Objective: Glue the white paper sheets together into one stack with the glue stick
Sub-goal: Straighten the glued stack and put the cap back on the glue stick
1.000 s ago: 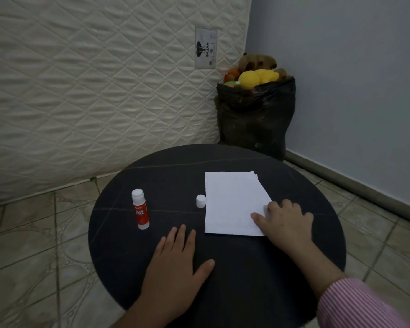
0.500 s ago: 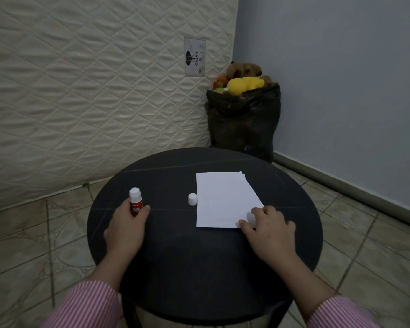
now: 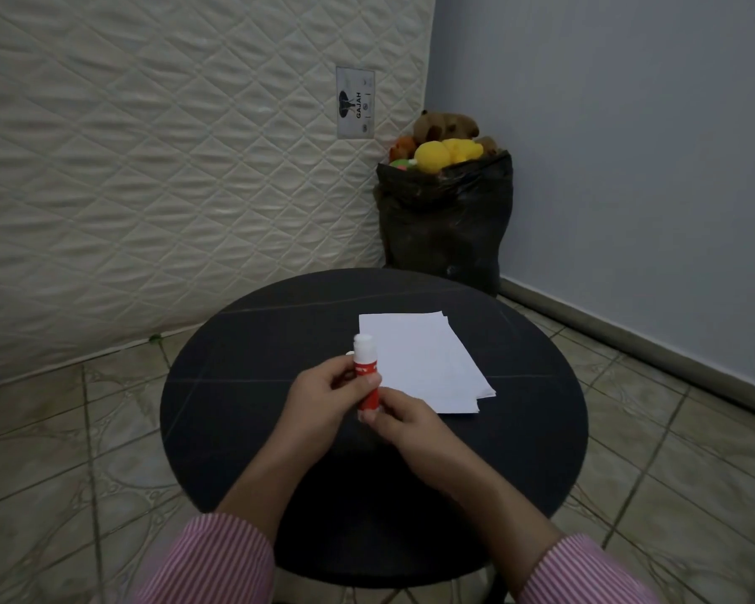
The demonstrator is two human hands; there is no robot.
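A stack of white paper sheets (image 3: 423, 359) lies on the round black table (image 3: 245, 403), its edges slightly fanned at the near right corner. The red and white glue stick (image 3: 366, 368) is lifted above the table, upright and uncapped, just left of the paper. My left hand (image 3: 319, 398) grips its body. My right hand (image 3: 404, 422) pinches its bottom end. The white cap (image 3: 350, 353) lies on the table behind the stick, mostly hidden.
A black bag (image 3: 445, 220) stuffed with soft toys stands on the tiled floor behind the table in the corner. A quilted mattress (image 3: 171, 167) leans against the wall at the left. The table's rim curves close around the paper.
My left hand has lifted the glue stick from the table's left side and brought it to the middle. My right hand has left the paper and taken the stick's bottom end.
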